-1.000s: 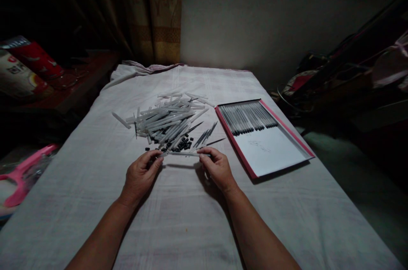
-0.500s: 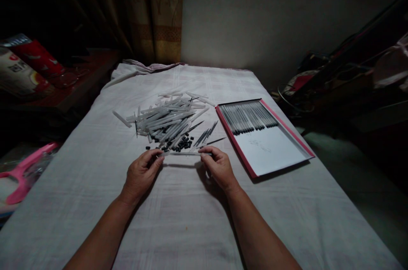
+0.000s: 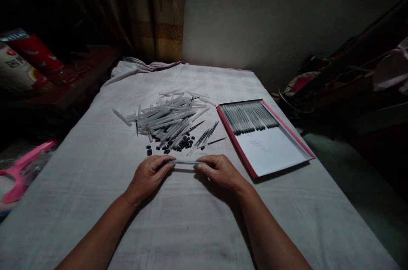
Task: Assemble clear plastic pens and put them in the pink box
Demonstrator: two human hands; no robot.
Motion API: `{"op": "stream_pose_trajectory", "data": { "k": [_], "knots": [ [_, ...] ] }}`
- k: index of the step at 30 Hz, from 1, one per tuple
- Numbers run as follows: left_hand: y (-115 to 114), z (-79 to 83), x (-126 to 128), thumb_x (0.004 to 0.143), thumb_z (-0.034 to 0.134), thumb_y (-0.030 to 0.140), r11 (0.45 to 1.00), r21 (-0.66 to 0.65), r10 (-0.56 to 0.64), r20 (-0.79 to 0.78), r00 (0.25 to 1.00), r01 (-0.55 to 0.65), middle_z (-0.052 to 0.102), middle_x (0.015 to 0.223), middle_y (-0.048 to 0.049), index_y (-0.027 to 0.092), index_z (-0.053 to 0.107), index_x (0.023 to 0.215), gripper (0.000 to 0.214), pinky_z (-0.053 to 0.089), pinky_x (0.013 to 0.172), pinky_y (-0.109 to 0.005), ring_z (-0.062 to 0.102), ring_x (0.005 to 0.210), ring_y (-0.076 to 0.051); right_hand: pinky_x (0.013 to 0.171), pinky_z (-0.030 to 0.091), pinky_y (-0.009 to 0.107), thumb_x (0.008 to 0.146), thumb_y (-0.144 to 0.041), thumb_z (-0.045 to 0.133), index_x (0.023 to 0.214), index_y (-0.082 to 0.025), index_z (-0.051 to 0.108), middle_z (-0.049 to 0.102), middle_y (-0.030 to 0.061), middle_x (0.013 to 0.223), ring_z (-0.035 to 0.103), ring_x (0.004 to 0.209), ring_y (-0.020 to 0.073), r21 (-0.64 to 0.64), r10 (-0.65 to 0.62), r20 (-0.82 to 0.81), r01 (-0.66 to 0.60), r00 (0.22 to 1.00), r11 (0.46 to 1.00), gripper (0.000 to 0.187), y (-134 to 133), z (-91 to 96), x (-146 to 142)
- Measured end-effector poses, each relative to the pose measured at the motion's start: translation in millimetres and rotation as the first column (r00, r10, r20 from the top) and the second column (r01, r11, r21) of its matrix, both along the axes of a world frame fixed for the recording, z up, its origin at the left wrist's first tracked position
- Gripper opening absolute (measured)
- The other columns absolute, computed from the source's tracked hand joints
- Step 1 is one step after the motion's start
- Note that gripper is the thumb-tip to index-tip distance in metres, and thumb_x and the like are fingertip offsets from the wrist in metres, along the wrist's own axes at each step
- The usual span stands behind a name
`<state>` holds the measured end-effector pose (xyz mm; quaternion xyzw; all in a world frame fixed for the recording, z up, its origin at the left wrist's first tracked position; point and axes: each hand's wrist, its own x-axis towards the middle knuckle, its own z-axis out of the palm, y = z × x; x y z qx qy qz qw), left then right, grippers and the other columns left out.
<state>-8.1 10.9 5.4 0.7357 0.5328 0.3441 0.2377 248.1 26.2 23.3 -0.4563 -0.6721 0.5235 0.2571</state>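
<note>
Two hands share one slim tube beside a crowded heap

In the head view, a pile of clear barrels (image 3: 172,119) and black plugs (image 3: 184,144) lies just beyond the hands on the white cloth (image 3: 178,236), with thin refills (image 3: 204,136) close past the right knuckles. A red-edged box (image 3: 288,151), holding a row of pens (image 3: 250,116), sits right of the right hand. A pink object (image 3: 24,172) lies at far left. The slim tube (image 3: 186,162) is level between the hands: left hand (image 3: 151,176) and right hand (image 3: 221,172) each pinch one end between thumb and fingers. Compared with half a second ago, the hands are closer together and nearer the wearer, less tube shows, and more plugs are uncovered at left.
</note>
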Motion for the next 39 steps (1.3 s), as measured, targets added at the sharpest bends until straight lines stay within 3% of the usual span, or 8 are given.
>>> {"op": "stream_pose_trajectory", "data": {
  "k": [5,15,22,27,29,32,35,39],
  "knots": [
    [1.6,0.7,3.1,0.088,0.062,0.043,0.998,-0.067,-0.011,0.080,0.997,0.016,0.078,0.086,-0.0044,0.026,0.078,0.092,0.023,0.058,0.076,-0.034,0.072,0.080,-0.021,0.060,0.043,0.022,0.092,-0.029,0.055,0.079,-0.017,0.076,0.070,0.0007,0.069,0.062,0.065,0.0141,0.126,0.034,0.097,-0.046,0.995,0.991,0.027,1.3,1.8,-3.9],
    [3.0,1.2,-3.1,0.083,0.065,0.037,0.985,-0.167,-0.015,0.192,0.981,0.048,0.078,0.085,-0.0042,0.024,0.078,0.088,0.019,0.057,0.077,-0.034,0.072,0.078,-0.021,0.061,0.042,0.022,0.092,-0.029,0.053,0.075,-0.015,0.073,0.068,0.0015,0.067,0.060,0.065,0.0143,0.118,0.082,0.083,-0.091,0.993,0.989,0.030,6.4,3.1,-12.7],
    [1.9,1.0,4.4,0.079,0.066,0.044,0.950,-0.308,0.126,0.247,0.961,-0.046,0.076,0.088,-0.0059,0.021,0.075,0.092,0.028,0.056,0.076,-0.034,0.071,0.081,-0.022,0.058,0.038,0.022,0.091,-0.027,0.051,0.073,-0.016,0.070,0.062,-0.0007,0.063,0.056,0.062,0.0126,0.173,0.045,0.161,-0.073,0.986,0.982,0.028,4.0,9.0,-15.9],
    [7.3,9.7,3.7,0.081,0.062,0.050,0.923,-0.382,0.210,0.406,0.889,-0.044,0.073,0.081,-0.0021,0.020,0.060,0.123,0.052,0.056,0.070,-0.033,0.070,0.069,-0.019,0.063,0.044,0.024,0.090,-0.033,0.049,0.089,-0.018,0.073,0.069,0.0021,0.072,0.061,0.066,0.0151,0.375,-0.208,0.168,0.132,0.964,0.918,0.028,35.5,31.7,22.3],
    [9.2,12.2,1.8,0.082,0.061,0.052,0.925,-0.373,0.232,0.416,0.879,-0.068,0.073,0.082,-0.0023,0.020,0.059,0.122,0.052,0.055,0.074,-0.034,0.070,0.071,-0.019,0.065,0.047,0.026,0.090,-0.038,0.048,0.095,-0.016,0.074,0.071,0.0042,0.076,0.064,0.070,0.0175,0.439,-0.476,0.134,0.379,0.869,0.815,0.034,58.0,34.6,50.3],
    [9.9,11.1,1.3,0.081,0.063,0.055,0.927,-0.362,0.249,0.407,0.879,-0.095,0.072,0.080,-0.0029,0.020,0.063,0.117,0.050,0.055,0.073,-0.033,0.070,0.071,-0.019,0.072,0.049,0.029,0.087,-0.036,0.051,0.097,-0.016,0.076,0.075,0.0074,0.086,0.068,0.081,0.0219,0.495,-0.770,0.247,0.607,0.589,0.623,0.034,90.3,31.7,87.5],
    [8.7,6.3,3.0,0.081,0.063,0.055,0.928,-0.358,0.254,0.402,0.880,-0.104,0.072,0.080,-0.0039,0.019,0.066,0.114,0.048,0.055,0.068,-0.031,0.069,0.070,-0.019,0.073,0.049,0.028,0.090,-0.036,0.049,0.102,-0.020,0.079,0.078,0.0084,0.097,0.070,0.091,0.0234,0.492,-0.782,0.491,0.618,0.385,0.613,0.036,111.4,25.9,103.0],
    [7.7,0.9,3.1,0.082,0.063,0.052,0.934,-0.340,0.248,0.401,0.882,-0.108,0.072,0.079,-0.0042,0.018,0.068,0.112,0.046,0.054,0.065,-0.029,0.068,0.069,-0.018,0.070,0.049,0.029,0.091,-0.038,0.051,0.104,-0.023,0.080,0.078,0.0092,0.100,0.071,0.092,0.0253,0.472,-0.737,0.595,0.602,0.321,0.644,0.035,122.7,18.8,94.8]
  ]
}}
